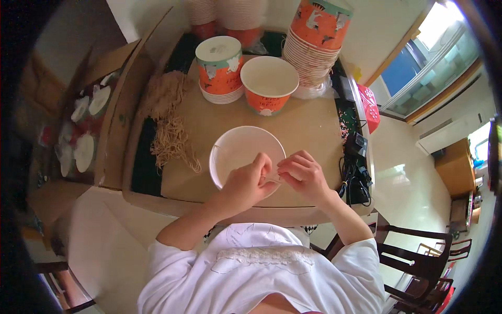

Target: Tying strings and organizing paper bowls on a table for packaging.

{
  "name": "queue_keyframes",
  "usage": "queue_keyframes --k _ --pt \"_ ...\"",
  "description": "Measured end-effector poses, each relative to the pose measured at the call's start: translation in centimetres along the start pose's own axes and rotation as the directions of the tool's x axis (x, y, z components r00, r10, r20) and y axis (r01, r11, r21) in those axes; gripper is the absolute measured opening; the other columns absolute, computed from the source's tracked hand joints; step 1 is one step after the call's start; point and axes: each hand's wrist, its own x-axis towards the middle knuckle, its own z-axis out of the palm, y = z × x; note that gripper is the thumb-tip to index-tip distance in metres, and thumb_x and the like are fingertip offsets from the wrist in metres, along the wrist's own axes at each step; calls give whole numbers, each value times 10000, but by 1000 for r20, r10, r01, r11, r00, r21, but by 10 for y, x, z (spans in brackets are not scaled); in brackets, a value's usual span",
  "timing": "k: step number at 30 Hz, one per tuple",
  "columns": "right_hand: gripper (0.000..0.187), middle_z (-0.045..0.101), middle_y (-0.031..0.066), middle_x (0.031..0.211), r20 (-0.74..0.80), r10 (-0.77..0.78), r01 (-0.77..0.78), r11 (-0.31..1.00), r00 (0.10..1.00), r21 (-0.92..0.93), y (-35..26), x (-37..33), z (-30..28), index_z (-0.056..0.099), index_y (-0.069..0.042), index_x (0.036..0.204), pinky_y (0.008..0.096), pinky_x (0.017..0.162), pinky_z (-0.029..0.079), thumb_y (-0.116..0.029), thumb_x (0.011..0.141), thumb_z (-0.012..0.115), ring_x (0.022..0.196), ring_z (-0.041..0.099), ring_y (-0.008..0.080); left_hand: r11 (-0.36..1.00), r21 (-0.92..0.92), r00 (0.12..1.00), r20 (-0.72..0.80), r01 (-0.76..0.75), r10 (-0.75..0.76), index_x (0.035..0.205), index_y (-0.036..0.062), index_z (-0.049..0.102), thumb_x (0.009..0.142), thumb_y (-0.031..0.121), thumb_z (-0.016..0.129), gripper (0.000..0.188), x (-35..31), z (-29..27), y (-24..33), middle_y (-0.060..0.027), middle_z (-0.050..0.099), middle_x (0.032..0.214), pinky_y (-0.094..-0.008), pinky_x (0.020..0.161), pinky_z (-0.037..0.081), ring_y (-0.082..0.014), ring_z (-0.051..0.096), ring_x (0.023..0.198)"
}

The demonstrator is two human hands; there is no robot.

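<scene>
A white-lined paper bucket (230,149) sits in front of me, its open mouth turned up toward me. A short bit of beige string is visible at its left rim. My left hand (248,180) is closed over the bucket's near right side, fingers curled and thumb pointing right. Just beside it, my right hand (304,175) pinches at the right rim. A thin pale strand, seemingly string, shows faintly between the fingertips; the fingers cover most of it. A tangled bundle of beige strings (171,138) lies at the left.
Behind stand an upright orange paper bucket (266,102), an upturned stack (219,73) and a taller stack (312,57). An open cardboard box (117,120) is at the left. Black cables (355,183) and a small device (358,142) lie at the table's right edge. A dark chair (413,259) stands right.
</scene>
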Motion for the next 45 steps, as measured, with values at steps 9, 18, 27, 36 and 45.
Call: queue_keyframes --k 9,18,27,36,45 --pt "54 670 3 805 116 421 -436 854 900 285 -11 9 -2 660 -70 825 277 643 431 -39 785 643 745 560 153 933 180 950 48 -313 309 825 133 658 792 211 666 85 1 -13 -13 -41 569 739 -366 581 482 -242 609 663" --pt "67 683 -4 831 132 386 -408 876 913 258 -6 10 -1 661 -65 863 262 626 402 -47 801 642 715 543 132 966 22 909 344 -257 234 793 103 688 802 171 633 88 21 -23 -25 -85 601 798 -367 642 490 -259 620 692" --pt "103 668 5 792 137 375 -399 861 917 314 3 10 -1 691 -96 884 259 630 407 -61 794 654 701 551 145 908 -419 961 257 15 103 811 40 581 838 123 578 88 39 -13 -38 -55 603 820 -282 612 452 -141 557 641" --pt "70 665 5 780 129 443 -460 825 887 328 2 8 8 684 -80 871 243 623 397 -72 814 644 679 524 109 441 -816 926 297 373 -234 833 73 452 861 130 574 137 41 -12 -32 -5 526 664 -184 442 288 -50 411 507" --pt "51 692 -1 801 127 530 -524 719 838 457 0 8 10 644 -44 869 216 611 377 -51 824 620 688 542 54 923 38 922 78 -383 379 737 83 659 734 75 719 60 27 -17 -27 -35 455 725 -291 517 394 -160 487 574"
